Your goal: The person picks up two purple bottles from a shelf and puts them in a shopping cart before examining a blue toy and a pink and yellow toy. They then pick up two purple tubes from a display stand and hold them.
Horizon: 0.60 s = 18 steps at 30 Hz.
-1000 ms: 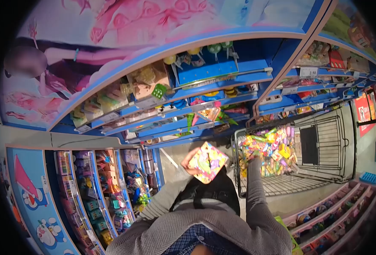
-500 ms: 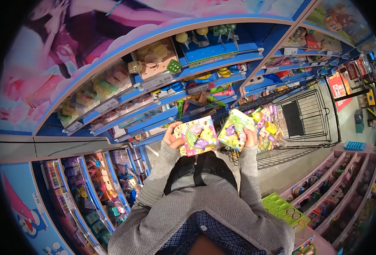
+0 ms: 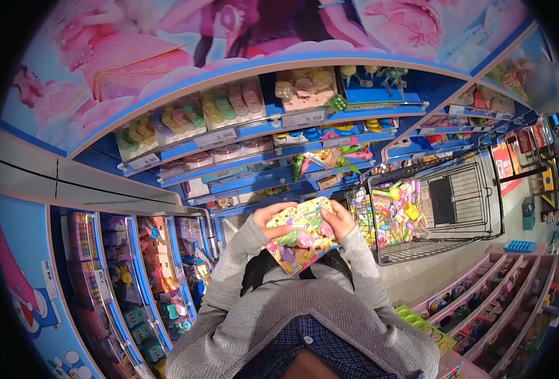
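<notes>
Both hands are close together in front of my waist. My left hand [image 3: 272, 218] grips the left side of a colourful flat pack [image 3: 295, 243] with pink, yellow and green print. My right hand [image 3: 339, 220] holds the upper right part of a second colourful pack [image 3: 316, 207], thumb on its face. The two packs overlap, and their shared edges are hard to tell apart. Black trousers show beneath them.
A shopping cart [image 3: 440, 243] with bright packets [image 3: 396, 211] stands to the right. Blue shelves [image 3: 254, 134] with toys and price tags run ahead. More shelving [image 3: 112, 303] is at the lower left, pink racks [image 3: 488, 303] and a green tray [image 3: 418, 322] at the lower right.
My hands have come together, and the two packs, apart before, now overlap. The view has shifted, so the shelves ahead and the cart appear further right.
</notes>
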Tool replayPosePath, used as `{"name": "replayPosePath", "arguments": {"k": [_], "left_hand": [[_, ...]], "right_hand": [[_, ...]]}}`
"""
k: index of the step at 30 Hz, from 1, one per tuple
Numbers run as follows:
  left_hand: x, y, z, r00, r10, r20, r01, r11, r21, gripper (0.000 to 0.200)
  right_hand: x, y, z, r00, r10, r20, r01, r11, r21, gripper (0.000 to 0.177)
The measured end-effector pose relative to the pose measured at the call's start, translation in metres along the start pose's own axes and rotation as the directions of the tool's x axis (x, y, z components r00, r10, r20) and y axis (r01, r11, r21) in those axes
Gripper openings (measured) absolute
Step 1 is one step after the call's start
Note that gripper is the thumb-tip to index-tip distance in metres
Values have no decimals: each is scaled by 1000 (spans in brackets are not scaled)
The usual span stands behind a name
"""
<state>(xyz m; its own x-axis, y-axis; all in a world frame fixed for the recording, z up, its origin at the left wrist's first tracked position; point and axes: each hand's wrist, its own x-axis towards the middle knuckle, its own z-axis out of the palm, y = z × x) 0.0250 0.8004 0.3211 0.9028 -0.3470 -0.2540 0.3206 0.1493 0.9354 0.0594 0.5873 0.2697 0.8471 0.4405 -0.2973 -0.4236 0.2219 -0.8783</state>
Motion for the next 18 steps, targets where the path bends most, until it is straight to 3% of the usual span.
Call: {"name": "replayPosePath", "arguments": {"k": [1, 3, 5, 7, 8, 9, 10, 11, 12, 13, 14, 15, 17, 18], "left_hand": [[-2, 5, -1, 999, -17, 44, 16, 1000, 19, 46], [-1, 13, -2, 997, -28, 69, 26, 999, 17, 44], [3, 14, -2, 981, -56, 185, 36, 994, 105, 41], [11, 7, 4, 982, 26, 187, -83, 949, 304, 39], [12, 11, 7, 981, 78, 179, -151, 883, 444, 40], [13, 11, 13, 980, 118, 161, -180, 873, 453, 44], [12, 16, 17, 985, 63, 158, -129, 884, 450, 45], [17, -3, 21, 948, 275, 159, -317, 783, 535, 42], [14, -1, 27, 946, 290, 147, -321, 761, 563, 40], [12, -5, 32, 947, 295, 130, -317, 774, 548, 39], [9, -5, 36, 946, 291, 145, -320, 748, 581, 38], [5, -7, 41, 941, 310, 138, -330, 739, 588, 35], [-8, 1, 52, 968, 228, 108, -248, 775, 582, 34], [-15, 2, 55, 968, 237, 83, -240, 775, 584, 34]], "right_hand": [[-2, 2, 6, 1000, 8, 14, -7, 997, -78, 23], [-7, 4, 13, 992, 120, 33, -119, 992, -36, 24], [-11, 6, 15, 994, 100, 49, -98, 994, -56, 25], [-18, 5, 15, 994, 103, 36, -101, 994, -41, 28], [-24, -1, 16, 998, 42, 51, -34, 989, -142, 31], [-32, 5, 11, 998, 0, -61, -13, 974, -224, 33], [-31, 9, 5, 1000, -19, -4, 18, 987, -158, 33], [-37, 50, -24, 983, -96, -155, 51, 961, -274, 37], [-49, -17, 20, 977, 57, -204, -142, 890, -433, 45], [-47, -7, 9, 977, 61, -206, -150, 881, -448, 49], [-38, 43, -55, 985, -53, -166, -54, 814, -579, 55], [-47, 20, -19, 1000, -11, -20, 6, 973, -229, 50], [-55, 4, -6, 983, -115, 145, 165, 899, -405, 47], [-59, 2, 4, 996, -42, 77, 57, 976, -208, 42]]}}
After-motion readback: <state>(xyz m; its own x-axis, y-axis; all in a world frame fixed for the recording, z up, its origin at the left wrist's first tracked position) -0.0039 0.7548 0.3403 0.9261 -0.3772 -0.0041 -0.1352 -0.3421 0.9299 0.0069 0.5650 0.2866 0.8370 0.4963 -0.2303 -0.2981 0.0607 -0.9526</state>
